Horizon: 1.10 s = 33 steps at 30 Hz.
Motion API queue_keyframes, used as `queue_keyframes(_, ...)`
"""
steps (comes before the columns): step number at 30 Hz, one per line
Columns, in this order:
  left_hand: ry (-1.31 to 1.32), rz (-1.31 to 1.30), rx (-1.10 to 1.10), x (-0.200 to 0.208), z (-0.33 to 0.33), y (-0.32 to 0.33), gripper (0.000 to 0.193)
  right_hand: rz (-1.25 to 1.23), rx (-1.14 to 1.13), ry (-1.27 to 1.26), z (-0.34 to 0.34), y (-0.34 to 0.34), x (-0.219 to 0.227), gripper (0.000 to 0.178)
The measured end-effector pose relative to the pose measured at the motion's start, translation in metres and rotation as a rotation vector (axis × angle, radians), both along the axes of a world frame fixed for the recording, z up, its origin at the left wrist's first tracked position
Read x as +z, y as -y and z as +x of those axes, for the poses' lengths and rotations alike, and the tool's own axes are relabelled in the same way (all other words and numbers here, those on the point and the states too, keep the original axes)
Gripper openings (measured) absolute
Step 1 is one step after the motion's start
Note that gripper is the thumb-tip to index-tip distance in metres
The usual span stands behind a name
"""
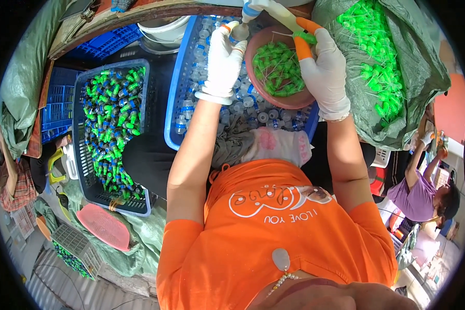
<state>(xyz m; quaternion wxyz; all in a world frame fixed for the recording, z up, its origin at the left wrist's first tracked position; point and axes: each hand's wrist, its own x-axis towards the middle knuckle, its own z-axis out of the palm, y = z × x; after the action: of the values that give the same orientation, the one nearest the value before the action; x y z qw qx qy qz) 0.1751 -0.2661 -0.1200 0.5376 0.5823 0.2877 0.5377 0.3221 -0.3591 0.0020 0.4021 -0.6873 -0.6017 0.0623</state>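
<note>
Roughly L to R: a dark blue slotted plastic crate [82, 134] sits well to the left of the left hand [223, 59], packed w/ small clear vials w/ green caps [111, 124], glossy and jumbled. A pink mesh scoop [104, 227] lies below that crate, on green tarp.

Left hand wears a white knit glove w/ orange fingertips. It's curled shut around a small clear vial [239, 32], fingers wrapped on its body, neck pointing toward the right hand. Under and around this hand is a brighter blue plastic basket [174, 103] full of uncapped clear vials [243, 98] w/ blue label bands, smooth round bodies, most lying on their sides.

Just right of the left hand, touching distance, sits a round reddish-pink plastic bowl [254, 49] resting atop the vials, holding loose green caps w/ thin tubes [278, 70].

Right hand [323, 67], same glove type, hovers over the bowl's right rim. Thumb and forefinger are pinched on one green sprayer cap [306, 37], other fingers loosely folded. Cap sits at the fingertips, near the vial in the left hand, not touching as far as I can tell.

Right of that hand, a crinkled grey-green sack [423, 72] gapes open w/ a heap of more green caps [377, 41].
</note>
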Motion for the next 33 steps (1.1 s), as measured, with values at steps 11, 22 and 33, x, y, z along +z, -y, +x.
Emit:
queue_keyframes(11,-0.012,-0.027,-0.002,0.004,0.0,0.001,0.041,0.07,0.008,0.002,-0.001,-0.001,-0.002,0.033)
queue_keyframes(22,-0.01,-0.018,0.014,0.001,-0.001,0.0,0.042,0.026,0.025,-0.064,0.0,0.001,-0.001,0.035)
queue_keyframes(33,-0.064,-0.017,0.003,-0.014,-0.01,0.012,0.041,0.167,0.14,-0.222,-0.015,0.012,-0.01,0.033)
